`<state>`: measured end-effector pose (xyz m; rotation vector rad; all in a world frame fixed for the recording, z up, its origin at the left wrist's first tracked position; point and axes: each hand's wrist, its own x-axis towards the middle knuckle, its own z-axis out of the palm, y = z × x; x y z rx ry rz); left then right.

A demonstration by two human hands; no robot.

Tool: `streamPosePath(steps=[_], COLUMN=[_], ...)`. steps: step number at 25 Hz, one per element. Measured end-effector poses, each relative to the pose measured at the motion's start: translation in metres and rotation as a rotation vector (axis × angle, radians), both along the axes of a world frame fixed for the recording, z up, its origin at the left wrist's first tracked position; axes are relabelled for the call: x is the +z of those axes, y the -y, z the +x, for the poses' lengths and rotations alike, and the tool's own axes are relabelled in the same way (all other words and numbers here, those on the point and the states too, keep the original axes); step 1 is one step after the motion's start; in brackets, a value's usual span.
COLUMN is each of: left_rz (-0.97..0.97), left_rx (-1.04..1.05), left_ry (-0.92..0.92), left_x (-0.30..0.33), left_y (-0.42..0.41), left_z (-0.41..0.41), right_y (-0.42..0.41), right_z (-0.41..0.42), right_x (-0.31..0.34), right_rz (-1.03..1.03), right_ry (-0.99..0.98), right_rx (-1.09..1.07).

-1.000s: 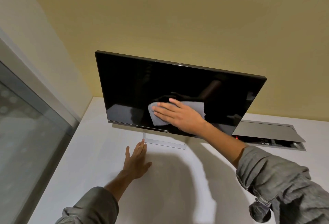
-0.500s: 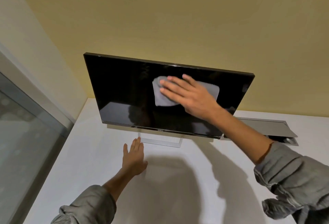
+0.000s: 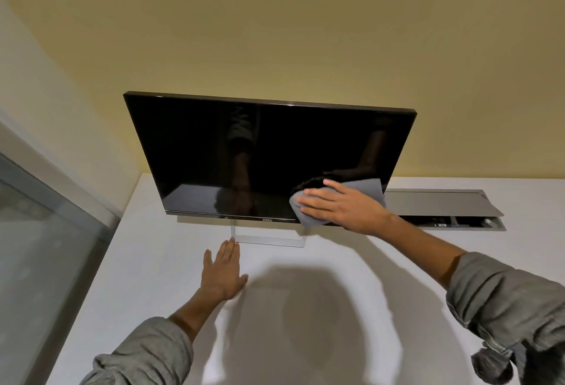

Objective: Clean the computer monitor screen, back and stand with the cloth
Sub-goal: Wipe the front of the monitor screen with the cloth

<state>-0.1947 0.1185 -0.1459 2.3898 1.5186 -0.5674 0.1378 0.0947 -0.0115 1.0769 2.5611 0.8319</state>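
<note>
Against a yellow wall [image 3: 305,33], the monitor [image 3: 244,146] stands on a white desk [image 3: 153,262].

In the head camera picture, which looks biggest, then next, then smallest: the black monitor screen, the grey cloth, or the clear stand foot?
1. Monitor screen, by far the largest.
2. Grey cloth and clear stand foot: too close to rank. The right hand lies flat over much of the cloth, hiding its full spread.

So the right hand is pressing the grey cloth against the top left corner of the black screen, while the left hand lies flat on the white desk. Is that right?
Not quite. The head view shows the right hand pressing the grey cloth against the bottom right corner of the black screen, not the top left. The left hand does lie flat on the white desk.
</note>
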Motion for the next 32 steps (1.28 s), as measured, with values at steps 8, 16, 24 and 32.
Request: streamPosePath(steps=[8,16,24,32], left_rz=[0.017,0.006,0.015,0.013], left_rx=[-0.025,-0.048,-0.042,-0.041], left_ry=[-0.039,-0.076,-0.046,0.056], left_x=[0.003,0.011,0.008,0.015], left_y=[0.002,0.002,0.002,0.013], left_z=[0.003,0.004,0.001,0.010], right_y=[0.051,0.025,0.062,0.112], right_z=[0.034,0.057,0.058,0.028], right_x=[-0.025,0.104,0.019,-0.042], right_rz=[-0.105,0.434,0.201,-0.154], right_ry=[0.050,-0.593,-0.420,-0.656], right_rx=[-0.104,-0.385,-0.371,-0.599])
